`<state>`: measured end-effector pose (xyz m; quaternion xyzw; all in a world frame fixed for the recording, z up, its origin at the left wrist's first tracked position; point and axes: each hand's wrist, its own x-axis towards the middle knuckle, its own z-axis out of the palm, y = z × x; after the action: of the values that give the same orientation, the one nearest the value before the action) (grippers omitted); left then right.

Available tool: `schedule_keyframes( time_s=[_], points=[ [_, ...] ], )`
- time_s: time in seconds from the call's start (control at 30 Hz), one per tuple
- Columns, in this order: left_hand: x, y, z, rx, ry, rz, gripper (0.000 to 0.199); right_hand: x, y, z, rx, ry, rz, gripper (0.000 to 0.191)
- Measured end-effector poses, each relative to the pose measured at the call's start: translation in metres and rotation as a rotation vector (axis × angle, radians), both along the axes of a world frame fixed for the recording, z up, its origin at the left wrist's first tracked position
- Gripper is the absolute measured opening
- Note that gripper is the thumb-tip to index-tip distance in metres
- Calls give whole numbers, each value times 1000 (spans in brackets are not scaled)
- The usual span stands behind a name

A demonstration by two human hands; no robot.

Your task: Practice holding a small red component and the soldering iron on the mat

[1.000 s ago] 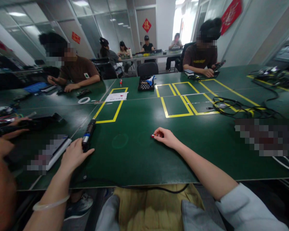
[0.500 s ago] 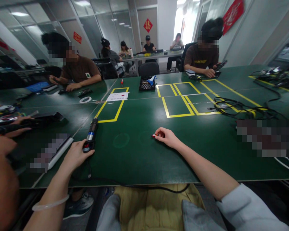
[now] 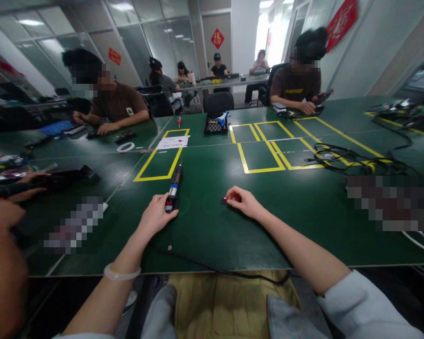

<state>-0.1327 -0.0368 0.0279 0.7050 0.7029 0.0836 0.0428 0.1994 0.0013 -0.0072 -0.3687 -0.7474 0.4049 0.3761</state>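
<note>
My left hand (image 3: 154, 214) is closed around the rear end of a black corded electric screwdriver (image 3: 175, 181) with a silver and blue band. Its thin bit points away from me, toward the yellow-taped rectangle. From its near end, a cord runs down to the table edge. To the right, my right hand (image 3: 245, 202) pinches a small red piece (image 3: 224, 199) between thumb and fingertips, low over the green tabletop; the fingers hide part of it, and its kind is too small to tell.
Yellow tape rectangles (image 3: 263, 170) mark the green table (image 3: 205, 245). A paper sheet (image 3: 173, 142), a tape roll (image 3: 126, 147) and a black tray (image 3: 212, 129) lie farther off. Black cables (image 3: 339, 153) are coiled at right. A co-worker's arm (image 3: 3, 226) reaches in at left; others sit across.
My left hand has carried the electric screwdriver rightward, closer to my right hand, its cord trailing along. My right hand stays almost in place with the small red piece.
</note>
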Motion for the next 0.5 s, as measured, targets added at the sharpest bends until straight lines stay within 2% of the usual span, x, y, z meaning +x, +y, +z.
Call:
schedule_keyframes(
  time_s=[0.33,0.5],
  points=[
    [118,14,-3,34,-118,-220,59,0,1,-1,147,-62,-24,4],
    [149,14,-8,58,-97,-302,57,1,0,0,198,-105,-39,5]
  ],
)
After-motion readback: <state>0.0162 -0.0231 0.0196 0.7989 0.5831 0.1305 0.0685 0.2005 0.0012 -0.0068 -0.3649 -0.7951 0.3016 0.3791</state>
